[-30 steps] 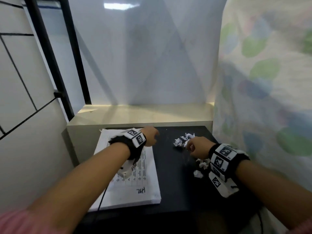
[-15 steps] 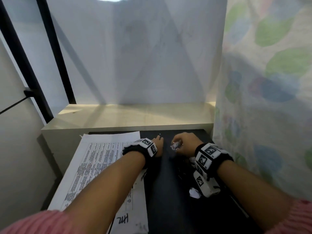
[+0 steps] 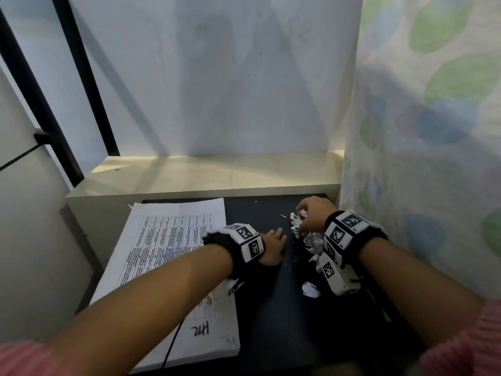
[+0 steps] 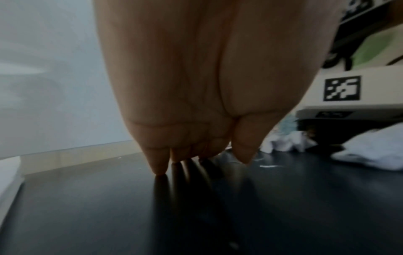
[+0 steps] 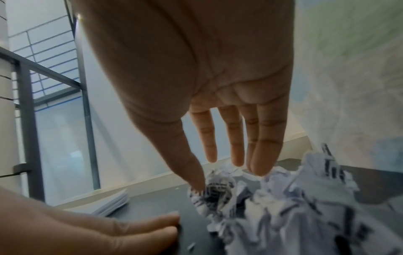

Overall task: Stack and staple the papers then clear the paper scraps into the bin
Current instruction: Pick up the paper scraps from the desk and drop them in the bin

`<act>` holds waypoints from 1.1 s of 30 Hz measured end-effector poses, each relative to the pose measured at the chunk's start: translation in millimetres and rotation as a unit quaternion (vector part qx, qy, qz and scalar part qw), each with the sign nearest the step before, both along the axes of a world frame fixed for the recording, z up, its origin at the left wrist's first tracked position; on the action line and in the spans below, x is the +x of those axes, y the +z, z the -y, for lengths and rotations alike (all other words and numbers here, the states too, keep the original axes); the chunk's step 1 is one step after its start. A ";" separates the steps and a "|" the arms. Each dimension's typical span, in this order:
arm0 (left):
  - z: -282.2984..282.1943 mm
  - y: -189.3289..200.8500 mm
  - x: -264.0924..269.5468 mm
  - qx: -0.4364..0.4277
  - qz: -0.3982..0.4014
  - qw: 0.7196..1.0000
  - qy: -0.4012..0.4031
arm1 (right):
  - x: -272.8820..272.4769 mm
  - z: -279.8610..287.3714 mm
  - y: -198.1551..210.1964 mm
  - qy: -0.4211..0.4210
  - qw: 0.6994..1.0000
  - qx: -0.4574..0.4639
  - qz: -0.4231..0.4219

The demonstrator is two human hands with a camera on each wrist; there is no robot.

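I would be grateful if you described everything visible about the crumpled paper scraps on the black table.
The crumpled paper scraps are white printed paper, wadded into loose balls on the right of the black table. The right hand reaches over the heap with straight fingers, its thumb touching one ball. One small scrap lies apart, nearer the person.

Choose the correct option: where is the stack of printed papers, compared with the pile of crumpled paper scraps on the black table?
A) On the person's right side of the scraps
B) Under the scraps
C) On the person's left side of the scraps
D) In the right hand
C: in the head view the stack of printed papers lies at the left of the black table, while the crumpled paper scraps sit at the right hand.
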State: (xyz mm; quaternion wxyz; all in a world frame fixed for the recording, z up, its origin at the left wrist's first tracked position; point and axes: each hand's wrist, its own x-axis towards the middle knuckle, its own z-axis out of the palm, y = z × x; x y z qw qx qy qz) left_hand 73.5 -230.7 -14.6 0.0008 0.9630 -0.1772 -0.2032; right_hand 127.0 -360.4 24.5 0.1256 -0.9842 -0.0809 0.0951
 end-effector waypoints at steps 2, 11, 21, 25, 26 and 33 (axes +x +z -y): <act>0.8 2.1 -12.1 0.034 -0.026 0.998 -0.047 | -9.5 -4.5 -0.3 0.011 1.000 0.006 0.019; -11.7 16.9 -34.7 -0.103 -0.021 0.994 -0.002 | -63.6 -29.2 -22.8 0.073 0.996 -0.042 -0.016; -20.6 18.1 -48.8 -0.080 0.011 0.993 0.085 | -88.2 -30.0 -7.4 0.088 0.995 -0.034 -0.027; -16.1 18.9 -47.3 -0.070 0.016 0.993 0.091 | -89.6 -23.4 -7.4 0.062 0.996 -0.065 -0.008; -13.9 18.1 -45.2 -0.066 0.008 0.994 0.091 | -92.5 -24.2 -10.0 0.059 0.995 -0.082 -0.007; -1.9 14.2 -34.8 -0.124 0.032 0.982 0.140 | -101.6 -31.4 -20.2 0.073 0.995 -0.071 -0.015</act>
